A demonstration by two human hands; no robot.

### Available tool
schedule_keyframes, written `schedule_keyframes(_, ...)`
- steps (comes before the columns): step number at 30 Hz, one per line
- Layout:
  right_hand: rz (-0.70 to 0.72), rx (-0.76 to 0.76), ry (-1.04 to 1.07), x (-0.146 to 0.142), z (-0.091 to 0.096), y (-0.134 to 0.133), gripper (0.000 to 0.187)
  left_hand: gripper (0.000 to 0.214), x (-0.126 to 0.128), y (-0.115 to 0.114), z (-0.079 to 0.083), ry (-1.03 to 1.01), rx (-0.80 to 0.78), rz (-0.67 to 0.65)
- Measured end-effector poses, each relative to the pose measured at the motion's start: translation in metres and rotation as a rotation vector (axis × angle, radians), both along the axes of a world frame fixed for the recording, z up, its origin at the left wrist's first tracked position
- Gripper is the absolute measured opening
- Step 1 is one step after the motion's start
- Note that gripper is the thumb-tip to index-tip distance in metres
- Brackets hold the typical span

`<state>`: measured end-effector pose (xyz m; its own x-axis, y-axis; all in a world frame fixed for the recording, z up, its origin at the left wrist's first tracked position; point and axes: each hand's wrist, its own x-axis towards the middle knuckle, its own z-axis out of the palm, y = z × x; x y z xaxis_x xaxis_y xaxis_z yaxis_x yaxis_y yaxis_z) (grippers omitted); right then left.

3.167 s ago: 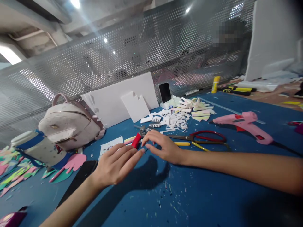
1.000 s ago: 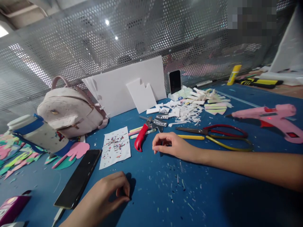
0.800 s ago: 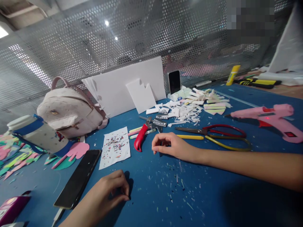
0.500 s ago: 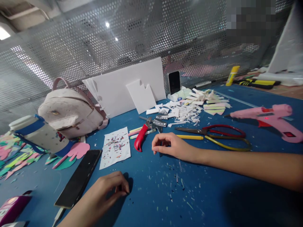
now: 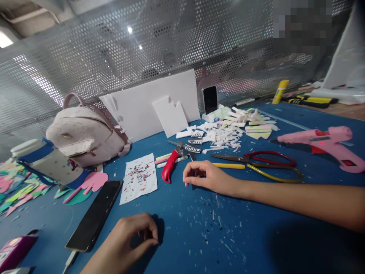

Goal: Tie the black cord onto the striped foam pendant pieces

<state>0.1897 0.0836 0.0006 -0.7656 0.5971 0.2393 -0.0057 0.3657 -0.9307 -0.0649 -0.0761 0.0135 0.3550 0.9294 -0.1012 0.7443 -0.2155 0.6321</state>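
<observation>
Head camera: across the blue table (image 5: pixel 176 222), a closed backpack (image 5: pixel 82 131) and a lidded bottle (image 5: pixel 54 165) hide whatever is inside, while the left hand (image 5: pixel 121 238) and right hand (image 5: pixel 212 178) sit loosely curled, and I can't tell whether their fingertips pinch anything. Beyond the left hand, a paper sheet (image 5: pixel 131 196) bears coloured crumbs (image 5: pixel 140 176); between it and the right hand lies a red-handled tool (image 5: pixel 170 165), its long axis slanting rightward, metal end pointing away from the person.
</observation>
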Motion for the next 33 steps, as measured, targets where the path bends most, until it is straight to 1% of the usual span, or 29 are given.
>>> schedule_keyframes(2, -0.002, -0.001, 0.003, 0.000, 0.000, 0.000, 0.017, 0.007, 0.003, -0.002, 0.003, 0.036, 0.005, 0.045)
schedule_keyframes(4, -0.002, -0.004, 0.001, 0.000, 0.000, 0.000, 0.016, 0.007, 0.004, -0.003, 0.004, 0.040, 0.018, 0.053)
schedule_keyframes(10, 0.004, -0.001, 0.011, 0.001, -0.001, 0.000, 0.015, 0.012, 0.002, -0.001, -0.001, -0.019, -0.026, -0.017)
schedule_keyframes(17, -0.002, -0.004, -0.001, 0.001, 0.001, -0.001, 0.014, 0.016, 0.002, -0.003, -0.010, 0.061, 0.009, -0.069)
schedule_keyframes(20, -0.001, -0.001, 0.006, 0.001, 0.001, 0.000, 0.015, 0.018, 0.005, -0.004, -0.008, 0.105, 0.044, -0.098)
schedule_keyframes(22, -0.005, -0.002, 0.012, 0.001, 0.000, 0.001, 0.016, 0.017, 0.008, -0.003, -0.003, 0.083, 0.055, -0.096)
schedule_keyframes(24, -0.009, -0.011, 0.020, 0.000, -0.001, 0.001, 0.018, 0.016, 0.012, 0.002, 0.004, 0.033, 0.040, -0.049)
schedule_keyframes(28, -0.025, -0.036, 0.037, 0.000, -0.001, 0.001, 0.017, 0.011, 0.026, 0.021, 0.016, -0.129, -0.053, 0.129)
schedule_keyframes(30, -0.034, -0.043, 0.046, 0.000, -0.001, 0.002, 0.016, 0.006, 0.034, 0.034, 0.017, -0.262, -0.090, 0.206)
schedule_keyframes(33, -0.051, -0.043, 0.058, 0.001, -0.002, 0.003, 0.016, 0.002, 0.047, 0.057, 0.011, -0.469, -0.123, 0.246)
